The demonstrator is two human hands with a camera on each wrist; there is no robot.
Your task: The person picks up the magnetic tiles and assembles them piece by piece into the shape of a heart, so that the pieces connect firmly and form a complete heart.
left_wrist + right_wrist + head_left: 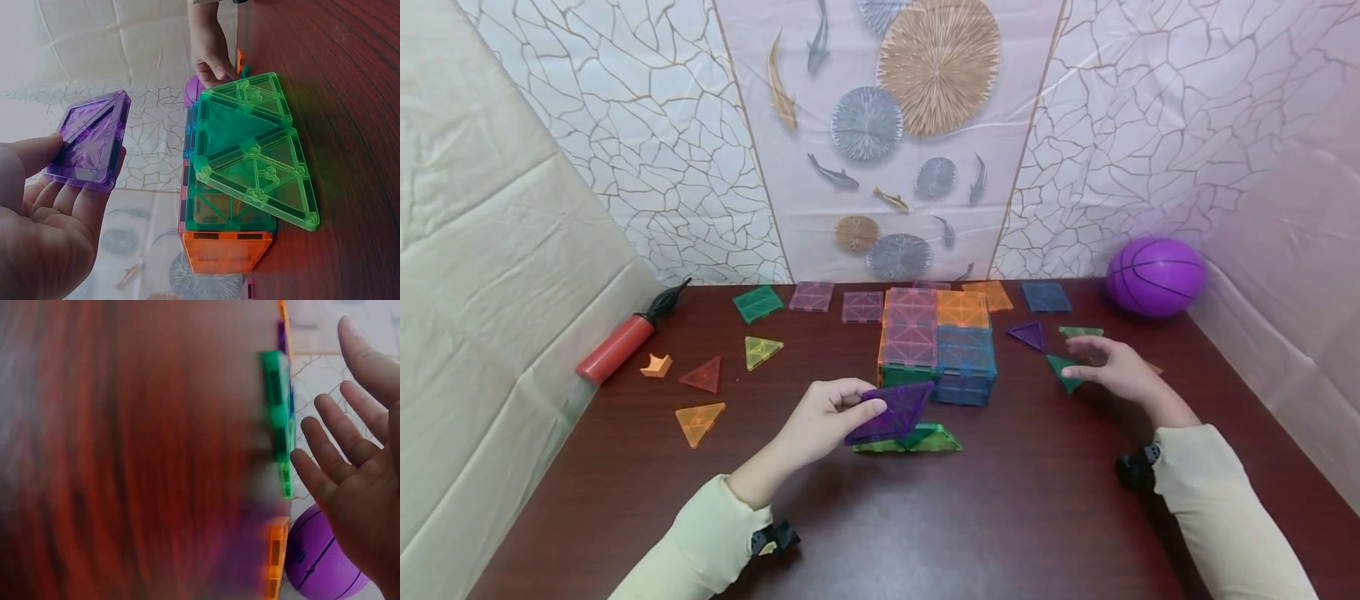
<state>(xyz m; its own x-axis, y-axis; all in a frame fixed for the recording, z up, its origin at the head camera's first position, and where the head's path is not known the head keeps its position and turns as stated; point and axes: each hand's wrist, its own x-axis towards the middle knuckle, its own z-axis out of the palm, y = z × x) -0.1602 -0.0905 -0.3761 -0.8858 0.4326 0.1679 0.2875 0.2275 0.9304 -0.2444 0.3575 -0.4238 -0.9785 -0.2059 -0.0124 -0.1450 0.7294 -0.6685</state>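
My left hand pinches purple magnetic tiles between thumb and fingers; a diagonal seam runs across them, like two triangles side by side. Just below, a flat-sided piece of green and lime triangle tiles leans in front of a block of magnetic tiles with pink, orange, blue and green faces. At the right, my right hand hovers over the table with spread fingers, holding nothing. Nearest to it are a dark green triangle tile and a light green tile. A purple triangle tile lies to their left.
A purple ball sits at the back right corner. On the left are a red pump, a small orange crown-shaped piece and several loose triangle tiles. Square tiles line the back edge by the wall.
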